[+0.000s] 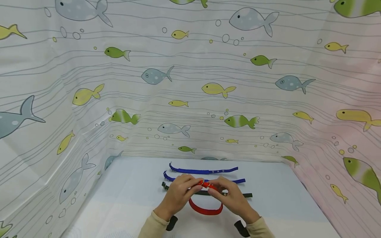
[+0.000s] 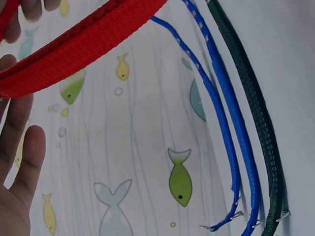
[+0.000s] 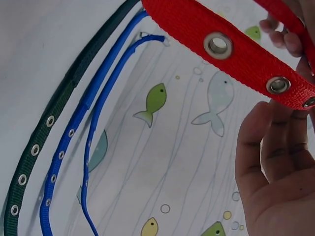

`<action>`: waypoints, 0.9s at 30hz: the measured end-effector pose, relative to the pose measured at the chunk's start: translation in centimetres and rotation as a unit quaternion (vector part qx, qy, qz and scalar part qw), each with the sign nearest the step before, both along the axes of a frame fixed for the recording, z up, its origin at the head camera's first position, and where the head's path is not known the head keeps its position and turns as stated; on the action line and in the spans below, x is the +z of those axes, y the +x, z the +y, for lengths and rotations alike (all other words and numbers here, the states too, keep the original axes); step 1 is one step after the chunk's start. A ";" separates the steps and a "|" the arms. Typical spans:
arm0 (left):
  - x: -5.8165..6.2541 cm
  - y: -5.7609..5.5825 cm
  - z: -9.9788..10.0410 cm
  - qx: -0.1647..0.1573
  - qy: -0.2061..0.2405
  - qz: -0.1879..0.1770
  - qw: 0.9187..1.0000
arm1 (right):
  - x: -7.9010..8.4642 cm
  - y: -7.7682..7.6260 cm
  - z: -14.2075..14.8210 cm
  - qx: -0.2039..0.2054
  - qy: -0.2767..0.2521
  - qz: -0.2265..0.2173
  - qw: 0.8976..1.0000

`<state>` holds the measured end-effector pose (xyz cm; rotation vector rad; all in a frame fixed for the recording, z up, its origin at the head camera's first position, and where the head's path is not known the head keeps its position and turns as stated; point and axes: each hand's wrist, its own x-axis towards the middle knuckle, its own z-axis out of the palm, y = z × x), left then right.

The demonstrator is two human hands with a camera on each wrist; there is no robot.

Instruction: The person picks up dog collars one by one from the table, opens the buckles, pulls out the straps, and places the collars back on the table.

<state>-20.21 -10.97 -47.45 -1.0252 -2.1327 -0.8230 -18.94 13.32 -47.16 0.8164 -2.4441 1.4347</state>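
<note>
A red collar [image 1: 205,211] of woven webbing hangs as a loop between both hands, its ends meeting at a metal buckle. The left hand [image 1: 182,191] pinches the collar at the buckle from the left. From the right, the right hand [image 1: 231,195] holds the strap between thumb and fingers. Metal-rimmed eyelets [image 3: 218,45] run along the red strap in the right wrist view. Just beyond the hands lies a dark green collar [image 1: 247,195], partly covered by them. Farther back are a blue collar [image 1: 239,181] and a second, thinner blue collar [image 1: 193,171].
The three collars lie side by side across the white table [image 1: 274,198]. Fish-patterned sheeting [image 1: 190,99] rises at the back and both sides. Dark devices [image 1: 171,223] sit at the wrists, beside the beige sleeves [image 1: 153,227].
</note>
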 end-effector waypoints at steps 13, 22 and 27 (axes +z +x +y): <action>0.2 0.1 0.6 -0.010 -0.020 0.018 1.000 | 0.0 -0.1 -0.1 -0.022 0.019 0.055 0.998; 0.2 -0.2 0.6 -0.012 -0.018 0.011 1.000 | -0.3 -0.4 0.5 0.009 0.026 0.046 0.999; 0.4 -0.4 0.2 0.002 -0.017 -0.006 1.000 | -0.3 -0.4 1.0 0.000 0.022 0.039 0.999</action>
